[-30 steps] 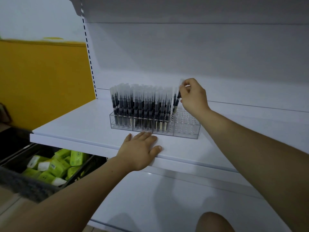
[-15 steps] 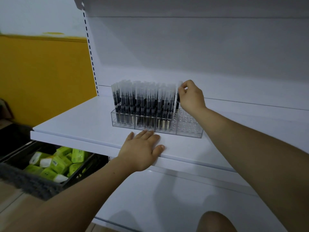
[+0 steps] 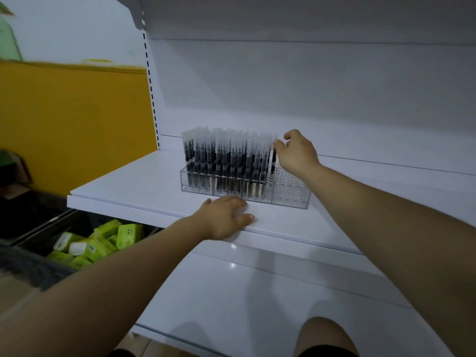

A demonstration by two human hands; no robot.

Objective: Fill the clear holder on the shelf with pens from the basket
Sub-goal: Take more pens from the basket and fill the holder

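Note:
A clear holder [image 3: 290, 195] stands on the white shelf [image 3: 134, 186]. Its left three sections are packed with upright black pens [image 3: 226, 155] with frosted caps, while the right section shows empty holes. My right hand [image 3: 298, 153] hovers at the right end of the pen rows. Its thumb tip touches the cap of the last pen [image 3: 273, 157], which stands in the holder, and the index finger is lifted off with the fingers loosely curled. My left hand [image 3: 226, 219] lies flat on the shelf's front edge, in front of the holder.
A dark basket [image 3: 31, 222] sits low at the left under the shelf, holding several green and white packets [image 3: 103, 240]. A lower white shelf [image 3: 244, 305] spreads below, with my knee [image 3: 324, 338] at its front edge. An orange wall [image 3: 72, 124] is on the left.
My right hand lowered the pen into the holder and its pinch on the cap has loosened. The left hand stayed flat on the shelf edge.

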